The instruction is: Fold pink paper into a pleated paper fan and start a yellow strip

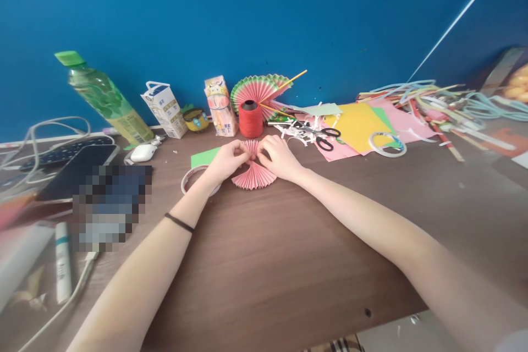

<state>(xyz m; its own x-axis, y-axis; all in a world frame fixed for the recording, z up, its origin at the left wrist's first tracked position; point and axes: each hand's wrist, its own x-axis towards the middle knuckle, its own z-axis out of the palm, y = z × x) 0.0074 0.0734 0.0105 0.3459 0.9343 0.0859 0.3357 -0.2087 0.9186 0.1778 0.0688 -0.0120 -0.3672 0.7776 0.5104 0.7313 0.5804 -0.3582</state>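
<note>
A pleated pink paper strip (254, 177) lies on the table, fanned out at both ends and gathered narrow at its middle. My left hand (229, 158) pinches that middle from the left. From the right, my right hand (279, 157) has its fingers closed on the same spot. What the fingertips do at the pinch is too small to make out. Under my left wrist sits a roll of tape (186, 180), beside a piece of green paper (202, 158). Just behind my hands stands a red thread spool (251, 121).
Behind the spool leans a finished-looking pink and green paper fan (252, 88). Black-handled scissors (325, 140) lie among paper scraps, near yellow paper (350, 126) and another tape roll (388, 146). A green-capped bottle (108, 100), cartons (165, 110) and a phone (78, 170) occupy the left.
</note>
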